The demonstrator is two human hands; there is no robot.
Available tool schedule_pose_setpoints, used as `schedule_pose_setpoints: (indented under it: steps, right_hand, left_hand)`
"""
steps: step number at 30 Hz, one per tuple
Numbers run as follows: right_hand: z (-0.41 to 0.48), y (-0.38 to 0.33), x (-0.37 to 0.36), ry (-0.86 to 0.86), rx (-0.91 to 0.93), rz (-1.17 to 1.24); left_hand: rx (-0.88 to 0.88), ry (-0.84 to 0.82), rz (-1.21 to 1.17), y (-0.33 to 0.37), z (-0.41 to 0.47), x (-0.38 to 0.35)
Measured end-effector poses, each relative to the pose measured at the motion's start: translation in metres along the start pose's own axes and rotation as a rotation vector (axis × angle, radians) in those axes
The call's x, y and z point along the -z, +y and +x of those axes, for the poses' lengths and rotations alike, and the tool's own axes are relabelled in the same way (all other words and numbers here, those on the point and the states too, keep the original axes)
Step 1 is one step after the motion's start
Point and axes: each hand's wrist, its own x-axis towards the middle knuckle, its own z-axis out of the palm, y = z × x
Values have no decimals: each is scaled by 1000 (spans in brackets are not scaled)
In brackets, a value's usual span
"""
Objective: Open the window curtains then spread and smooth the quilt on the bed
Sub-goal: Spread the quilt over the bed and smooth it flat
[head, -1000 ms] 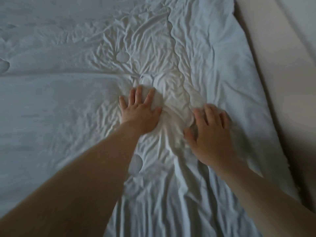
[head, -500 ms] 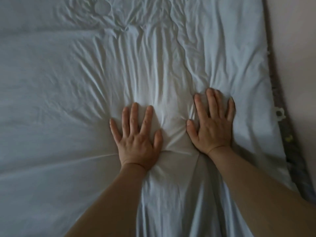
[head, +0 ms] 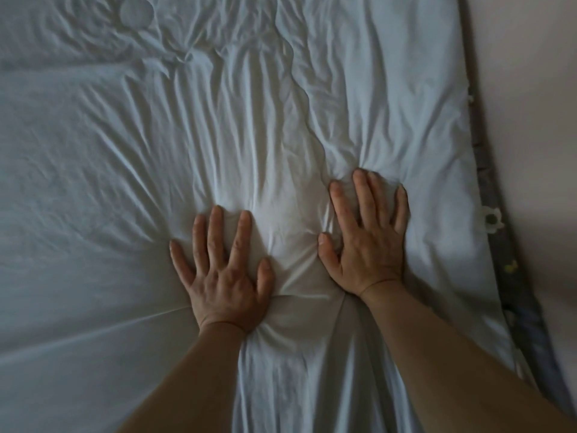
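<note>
The quilt [head: 125,214], white and creased, is lying spread across the bed and filling nearly the whole view, with its right edge running beside a patterned grey sheet [head: 512,295] and the pale wall [head: 530,89]. Nearest to me, my two bare forearms are reaching out over it. My left hand [head: 223,276] is pressing palm down on the quilt, its fingers [head: 215,232] splayed flat and gripping nothing. Just to the right and a little farther, my right hand [head: 368,245] is lying flat too, fingers open, with the cloth bunching into a soft ridge between the two hands. Beyond my fingertips, long wrinkles are running away toward the far side, where a round stitched patch [head: 136,14] is showing at the far left.
</note>
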Motion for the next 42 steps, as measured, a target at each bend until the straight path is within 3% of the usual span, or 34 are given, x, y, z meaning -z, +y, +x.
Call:
schedule_pose_setpoints:
  steps: [24, 31, 39, 42]
  right_hand:
    - [-9, 3, -10, 146, 31, 76]
    - [-9, 3, -15, 161, 29, 73]
    - [-9, 3, -10, 150, 32, 71]
    - [-9, 1, -12, 160, 40, 82]
  left_hand:
    - [-19, 151, 53, 0, -4, -6]
    - [22, 129, 34, 6, -13, -6]
    - [79, 13, -21, 38, -154, -22]
    - [93, 19, -4, 33, -158, -29]
